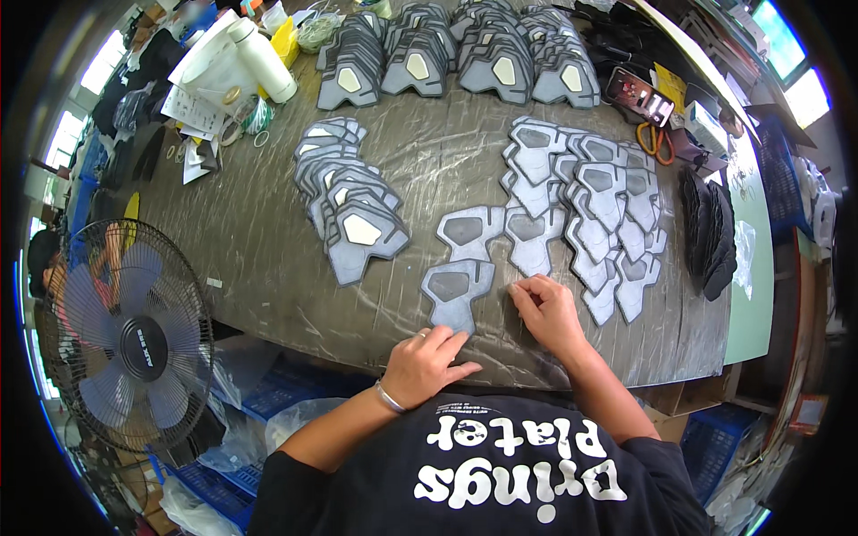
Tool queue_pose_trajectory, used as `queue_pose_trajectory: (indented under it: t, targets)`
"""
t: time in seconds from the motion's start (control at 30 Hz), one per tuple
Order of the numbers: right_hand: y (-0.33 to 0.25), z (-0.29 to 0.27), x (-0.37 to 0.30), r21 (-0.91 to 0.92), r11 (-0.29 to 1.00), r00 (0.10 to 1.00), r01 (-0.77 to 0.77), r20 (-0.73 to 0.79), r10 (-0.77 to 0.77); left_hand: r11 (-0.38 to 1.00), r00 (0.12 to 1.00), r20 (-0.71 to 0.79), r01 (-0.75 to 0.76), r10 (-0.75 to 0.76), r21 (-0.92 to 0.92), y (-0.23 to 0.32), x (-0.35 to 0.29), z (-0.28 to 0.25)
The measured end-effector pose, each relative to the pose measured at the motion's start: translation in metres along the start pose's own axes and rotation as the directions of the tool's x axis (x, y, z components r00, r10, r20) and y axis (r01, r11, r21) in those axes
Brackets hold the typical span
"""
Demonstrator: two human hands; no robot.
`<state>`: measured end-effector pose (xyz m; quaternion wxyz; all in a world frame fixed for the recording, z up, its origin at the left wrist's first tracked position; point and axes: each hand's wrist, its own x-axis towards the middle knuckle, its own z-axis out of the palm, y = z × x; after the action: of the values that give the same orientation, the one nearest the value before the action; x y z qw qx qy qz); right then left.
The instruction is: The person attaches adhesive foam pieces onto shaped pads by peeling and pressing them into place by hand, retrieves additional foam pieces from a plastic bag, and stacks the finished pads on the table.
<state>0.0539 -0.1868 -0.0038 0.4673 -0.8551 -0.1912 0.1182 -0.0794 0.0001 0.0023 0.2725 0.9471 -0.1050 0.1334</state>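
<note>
My left hand point(427, 364) rests at the table's near edge. Its fingertips touch the lower end of a flat grey shaped piece point(453, 311) with a dark border and a darker panel, while its thumb stands apart. My right hand point(552, 314) is closed, its fingers curled and thumb near the index finger, just below another grey piece point(531, 255). Whatever those fingers hold, if anything, is hidden. A third such piece point(487, 234) lies beyond the left one. Overlapping rows of these pieces point(601, 183) spread to the right. Stacked pieces with cream panels point(361, 230) lie to the left.
More stacks with cream panels point(414, 71) line the table's far side. A phone point(639, 96), orange-handled scissors point(655, 143) and black pads point(709, 232) lie at the right. A white bottle point(262, 61) stands far left; a fan point(143, 348) is beside the table.
</note>
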Motion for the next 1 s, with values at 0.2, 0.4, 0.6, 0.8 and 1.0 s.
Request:
queue_pose_trajectory:
  t: [0.2,0.4,0.6,0.8,1.0]
  targets:
    - [-0.031,0.004,-0.016,0.272,0.959,0.982,-0.082,0.184,0.032,0.037,0.736,0.296,0.399,-0.609,-0.916,-0.009,0.024,0.002]
    - [-0.060,0.022,-0.013,0.227,0.969,0.962,-0.098,0.273,0.034,-0.471,0.714,0.359,0.047,-0.601,-0.881,-0.006,0.055,0.011]
    - [-0.056,0.038,-0.009,0.360,0.929,0.975,-0.083,0.221,0.002,-0.409,0.801,0.278,0.046,-0.530,-0.911,-0.001,0.049,0.013]
    - [-0.072,0.018,-0.004,0.009,0.996,0.980,0.083,0.179,-0.083,-0.435,0.769,0.387,0.159,-0.509,-0.887,-0.013,0.039,0.011]
    - [-0.078,-0.007,0.014,0.030,0.989,0.953,0.145,0.266,-0.148,0.009,0.764,0.598,0.618,-0.242,-0.786,-0.021,0.032,-0.015]
